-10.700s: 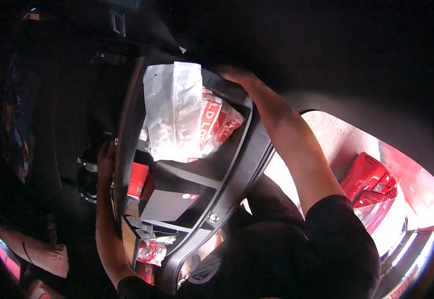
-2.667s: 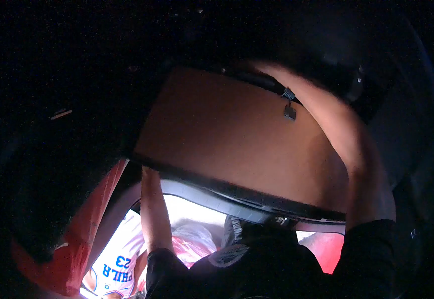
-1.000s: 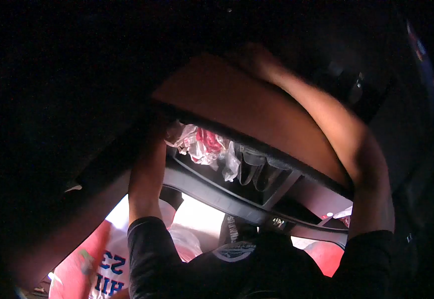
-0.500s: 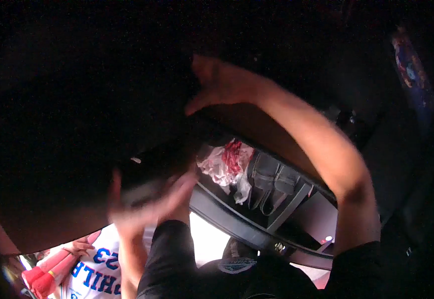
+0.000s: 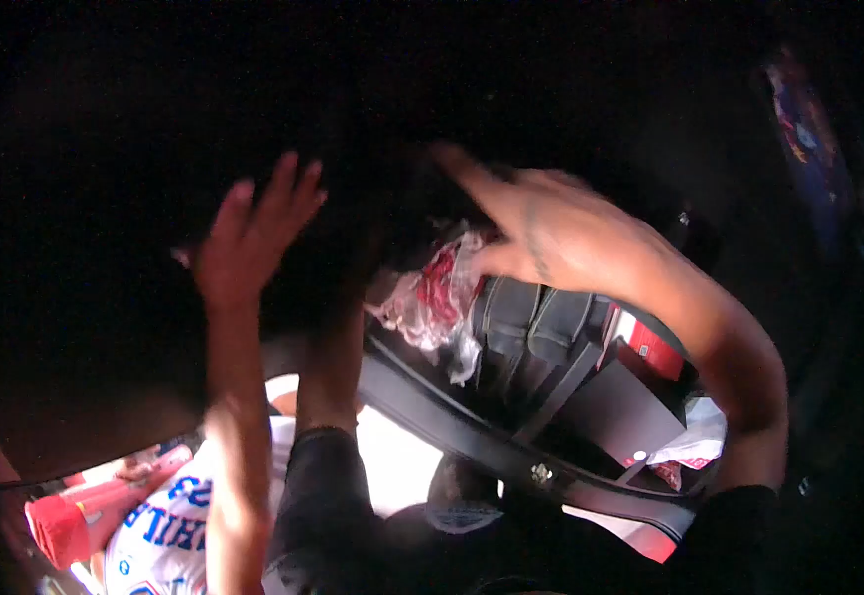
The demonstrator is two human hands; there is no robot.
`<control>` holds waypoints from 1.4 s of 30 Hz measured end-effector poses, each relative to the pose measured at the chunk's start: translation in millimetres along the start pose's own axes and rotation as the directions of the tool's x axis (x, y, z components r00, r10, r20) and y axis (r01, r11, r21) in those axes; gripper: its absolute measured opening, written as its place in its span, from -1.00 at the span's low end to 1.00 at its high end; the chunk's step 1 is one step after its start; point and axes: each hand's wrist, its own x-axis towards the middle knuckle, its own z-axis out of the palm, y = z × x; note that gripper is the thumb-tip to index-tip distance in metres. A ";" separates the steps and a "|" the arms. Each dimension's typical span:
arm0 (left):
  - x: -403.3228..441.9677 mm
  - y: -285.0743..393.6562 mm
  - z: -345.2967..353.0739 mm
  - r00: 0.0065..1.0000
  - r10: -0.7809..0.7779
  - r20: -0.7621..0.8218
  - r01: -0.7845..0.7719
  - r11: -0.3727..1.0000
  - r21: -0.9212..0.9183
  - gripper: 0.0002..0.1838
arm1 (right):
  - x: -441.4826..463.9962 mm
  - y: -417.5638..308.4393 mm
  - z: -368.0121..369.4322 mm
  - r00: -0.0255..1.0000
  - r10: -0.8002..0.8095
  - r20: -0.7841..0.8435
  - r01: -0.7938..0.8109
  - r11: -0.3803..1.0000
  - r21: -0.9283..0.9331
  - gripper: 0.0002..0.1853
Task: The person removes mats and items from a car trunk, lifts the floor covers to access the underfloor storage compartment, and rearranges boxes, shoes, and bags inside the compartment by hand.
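My right hand [image 5: 551,228] reaches in from the right with its fingers spread and nothing visible in them. Its fingertips are beside a crumpled, clear plastic bag [image 5: 432,297] with something red inside. My left forearm [image 5: 331,382] extends upward from a black sleeve. My left hand is lost in the dark, so its fingers and anything in them are hidden. Close to it on the left, another person's open hand [image 5: 253,233] is raised in front of a large dark panel [image 5: 105,397]. Black pouches with pale stitching [image 5: 531,322] lie right of the bag.
The dark space looks like a car boot, with a sill [image 5: 442,407] and a latch [image 5: 542,474] along its near edge. A grey box [image 5: 620,416], a red box [image 5: 655,349] and a white bag [image 5: 700,436] sit at right. A person in a white jersey [image 5: 169,535] stands lower left.
My right hand has come down and right, toward the plastic bag. My left hand has gone up into the dark. The other person's hand has risen, and more of the boxes shows.
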 end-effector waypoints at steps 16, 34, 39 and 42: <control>-14.8 -170.6 -112.5 0.625 0.215 -0.750 0.640 0.409 0.651 -0.47 | -40.3 137.4 -15.9 0.777 -0.178 -0.603 -0.104 0.909 -0.403 -0.56; -10.0 -196.6 -133.5 0.653 0.285 -0.702 0.633 0.304 0.712 -0.51 | -116.2 96.7 27.8 0.781 0.201 -0.591 -0.472 0.810 -0.348 -0.70; 8.6 -208.1 -145.4 0.682 0.283 -0.675 0.609 0.291 0.738 -0.52 | -108.6 93.0 19.4 0.696 0.478 -0.536 -0.700 0.616 -0.361 -0.36; 14.1 -209.3 -149.4 0.685 0.276 -0.674 0.610 0.288 0.738 -0.53 | -111.5 103.6 23.6 0.705 0.421 -0.571 -0.690 0.594 -0.414 -0.37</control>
